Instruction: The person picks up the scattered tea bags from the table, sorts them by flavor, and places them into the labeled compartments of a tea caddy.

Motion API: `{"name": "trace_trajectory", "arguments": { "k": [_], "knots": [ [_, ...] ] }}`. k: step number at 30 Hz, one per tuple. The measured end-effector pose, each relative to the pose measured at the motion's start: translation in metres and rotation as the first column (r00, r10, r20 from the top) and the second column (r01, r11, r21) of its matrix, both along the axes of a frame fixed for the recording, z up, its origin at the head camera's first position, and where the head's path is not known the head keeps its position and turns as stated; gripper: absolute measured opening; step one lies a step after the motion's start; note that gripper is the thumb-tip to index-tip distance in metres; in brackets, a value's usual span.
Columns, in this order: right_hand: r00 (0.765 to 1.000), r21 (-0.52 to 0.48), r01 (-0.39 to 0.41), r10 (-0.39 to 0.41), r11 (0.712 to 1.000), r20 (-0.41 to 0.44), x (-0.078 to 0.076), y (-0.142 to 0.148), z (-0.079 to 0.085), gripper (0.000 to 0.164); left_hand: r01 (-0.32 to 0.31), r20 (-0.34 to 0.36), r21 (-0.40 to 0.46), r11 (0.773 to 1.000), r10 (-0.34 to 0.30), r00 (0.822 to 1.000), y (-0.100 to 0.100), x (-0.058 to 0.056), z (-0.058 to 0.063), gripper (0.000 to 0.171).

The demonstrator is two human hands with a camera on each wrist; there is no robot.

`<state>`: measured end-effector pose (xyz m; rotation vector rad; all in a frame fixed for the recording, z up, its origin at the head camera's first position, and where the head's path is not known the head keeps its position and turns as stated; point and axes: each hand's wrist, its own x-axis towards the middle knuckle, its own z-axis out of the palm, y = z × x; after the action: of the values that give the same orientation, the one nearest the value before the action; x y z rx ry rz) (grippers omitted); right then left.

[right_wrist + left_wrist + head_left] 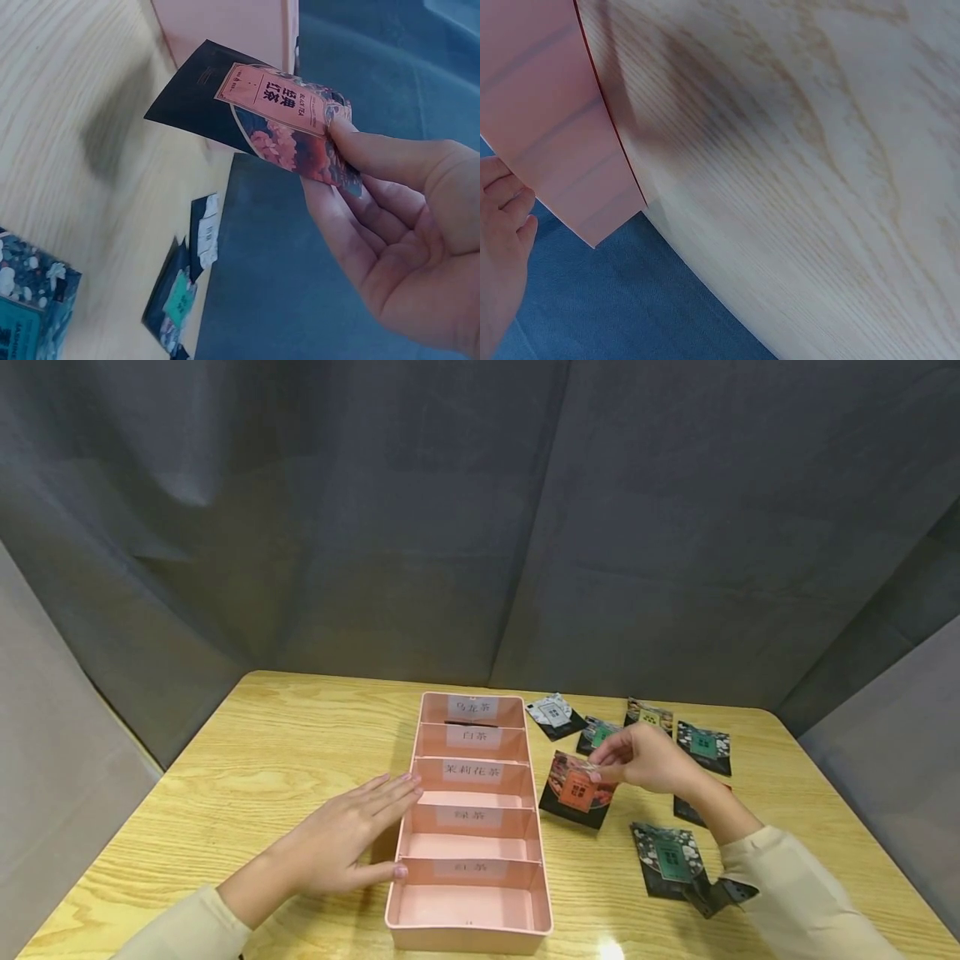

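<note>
My right hand [648, 760] pinches the top edge of a black tea sachet [573, 797] with an orange-red label, between thumb and fingers. In the right wrist view that sachet [281, 124] is tilted above the table, its label reading "BLACK TEA". To its left stands a long pink box [468, 937], divided into several compartments with paper labels in Chinese. My left hand [345, 835] is at the box's left side, fingers extended and fingertips on its rim. The left wrist view shows this hand [502, 240] beside the box's pink side wall [562, 127].
Right of the box lie other sachets: a white-labelled one [555, 717], green-labelled ones [703, 747], a yellow-labelled one [648, 717] and a jasmine one [667, 860]. Another sachet [690, 810] is partly hidden by my right arm. A dark curtain [420, 527] hangs behind the wooden table [300, 735].
</note>
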<state>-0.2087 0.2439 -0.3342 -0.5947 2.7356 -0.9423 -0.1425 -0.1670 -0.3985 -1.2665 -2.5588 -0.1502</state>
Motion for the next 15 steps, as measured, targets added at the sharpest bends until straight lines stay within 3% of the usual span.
{"name": "trace_trajectory", "arguments": {
  "k": [15],
  "knots": [
    [0.990, 0.062, -0.042, 0.050, 0.997, -0.131, 0.018, -0.017, 0.024, 0.008, 0.006, 0.003, 0.007, 1.000, -0.006, 1.000, 0.000, 0.001, 0.001, 0.081]
  ]
}}
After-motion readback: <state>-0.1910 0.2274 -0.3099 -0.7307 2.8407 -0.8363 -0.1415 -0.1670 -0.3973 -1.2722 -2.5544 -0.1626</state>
